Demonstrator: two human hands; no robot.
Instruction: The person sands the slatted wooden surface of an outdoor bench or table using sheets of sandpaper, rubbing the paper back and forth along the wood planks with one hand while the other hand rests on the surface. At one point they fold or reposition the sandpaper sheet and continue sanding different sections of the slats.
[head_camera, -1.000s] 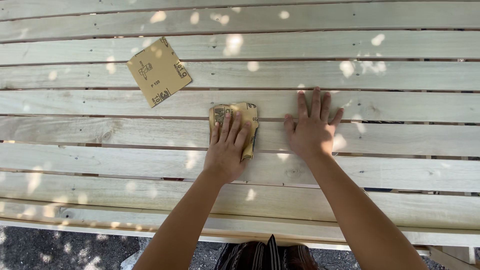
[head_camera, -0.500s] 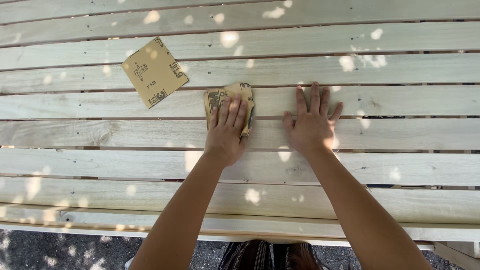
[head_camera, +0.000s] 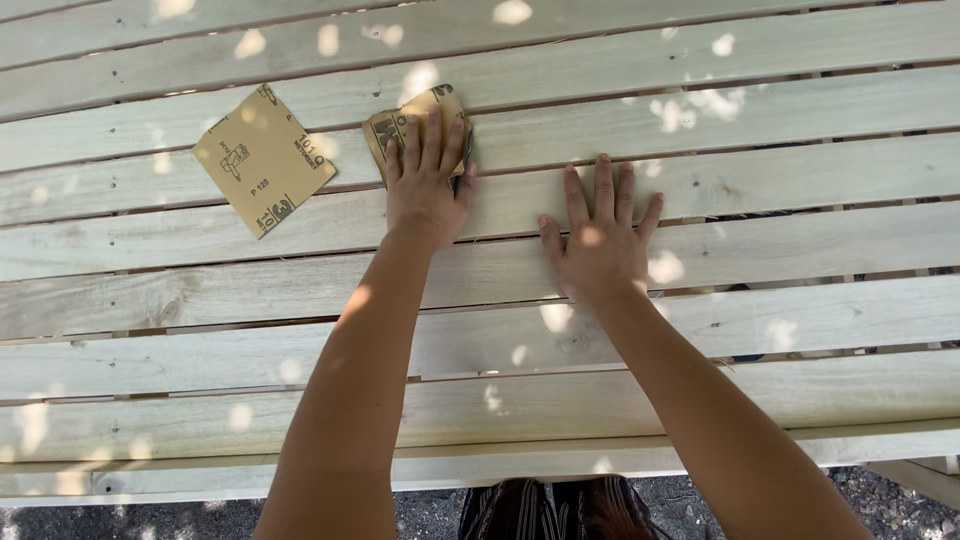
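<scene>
Surface: pale, unfinished slatted wooden tabletop, long planks running left to right with narrow dark gaps between them; knots and small screw heads visible. Light: outdoor daylight, dappled into scattered bright spots across the planks. Ground: dark grey gravel, seen below the near edge of the tabletop, also flecked with sun.

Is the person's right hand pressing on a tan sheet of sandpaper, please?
No, the right hand lies flat on the bare pale wooden slats, while the left hand presses the folded tan sandpaper.
</scene>
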